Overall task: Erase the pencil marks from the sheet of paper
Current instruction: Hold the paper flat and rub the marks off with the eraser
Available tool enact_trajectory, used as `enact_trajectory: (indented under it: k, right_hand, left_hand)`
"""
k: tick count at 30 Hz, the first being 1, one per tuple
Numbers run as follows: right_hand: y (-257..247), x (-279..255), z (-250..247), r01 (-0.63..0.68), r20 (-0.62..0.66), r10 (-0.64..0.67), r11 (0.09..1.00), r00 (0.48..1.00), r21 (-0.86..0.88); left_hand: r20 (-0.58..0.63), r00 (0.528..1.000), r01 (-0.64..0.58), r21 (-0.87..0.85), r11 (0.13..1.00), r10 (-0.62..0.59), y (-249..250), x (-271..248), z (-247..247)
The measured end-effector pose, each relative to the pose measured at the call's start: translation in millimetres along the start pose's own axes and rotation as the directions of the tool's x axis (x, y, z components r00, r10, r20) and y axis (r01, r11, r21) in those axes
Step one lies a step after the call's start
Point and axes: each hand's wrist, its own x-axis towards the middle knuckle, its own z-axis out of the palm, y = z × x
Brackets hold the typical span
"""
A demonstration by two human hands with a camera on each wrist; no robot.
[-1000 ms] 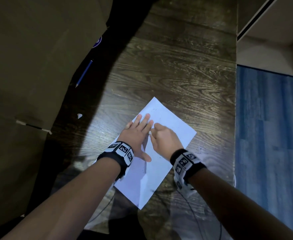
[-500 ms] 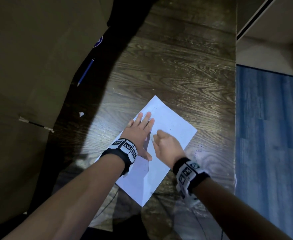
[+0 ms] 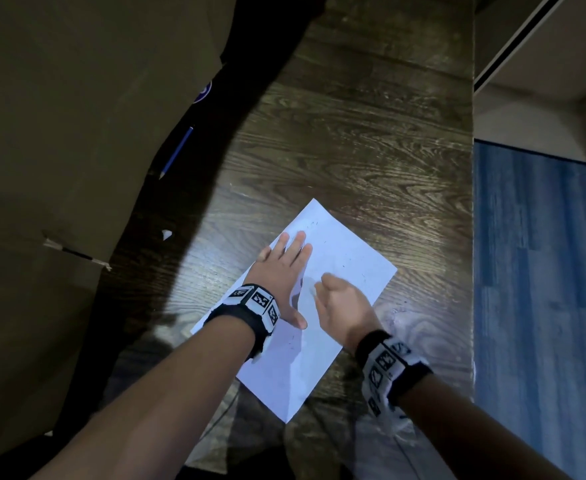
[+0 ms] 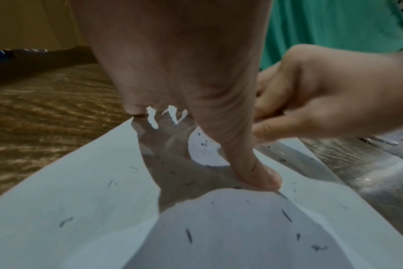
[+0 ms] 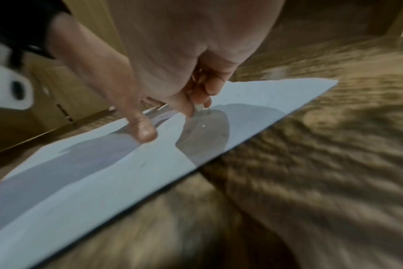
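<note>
A white sheet of paper [image 3: 347,265] lies slanted on the dark wooden table [image 3: 371,150]. Short dark pencil marks and crumbs dot it [image 4: 189,240]. My left hand [image 3: 284,268] lies flat on the sheet's left half, fingers straight, thumb [image 4: 262,174] pressing down. My right hand [image 3: 340,303] sits just right of it, fingers curled, pinching a small white eraser [image 5: 198,107] whose tip touches the paper. In the left wrist view the right hand [image 4: 322,94] is blurred.
A blue pencil [image 3: 177,152] lies far left in shadow beside a large brown cardboard box [image 3: 59,133]. A small white scrap [image 3: 166,234] rests on the table left of the sheet. The table's right edge [image 3: 473,237] borders blue flooring.
My right hand with the eraser has slid down and right along the sheet, away from the left fingertips. The left hand stays flat on the paper.
</note>
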Motion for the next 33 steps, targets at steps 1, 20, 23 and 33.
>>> enact_trajectory:
  k: [1, 20, 23, 33]
  right_hand:
    - [1, -9, 8, 0.018, 0.017, -0.018, 0.999, 1.0, -0.029]
    - [0, -34, 14, 0.149, -0.009, -0.149, 0.981, 0.989, 0.126]
    - [18, -7, 7, 0.022, -0.018, -0.022, 1.0, 1.0, 0.016]
    - [-3, -27, 9, 0.097, 0.011, -0.097, 0.994, 0.995, 0.044]
  left_hand:
    - [-0.007, 1.0, 0.004, 0.004, 1.0, -0.004, 0, 0, 0]
    - [0.027, 1.0, 0.005, 0.059, 0.998, -0.007, 9, 4, -5]
    - [0.022, 1.0, 0.003, 0.058, 0.998, -0.005, 9, 4, -3]
    - [0.023, 1.0, 0.005, 0.066, 0.998, -0.007, 9, 2, -5]
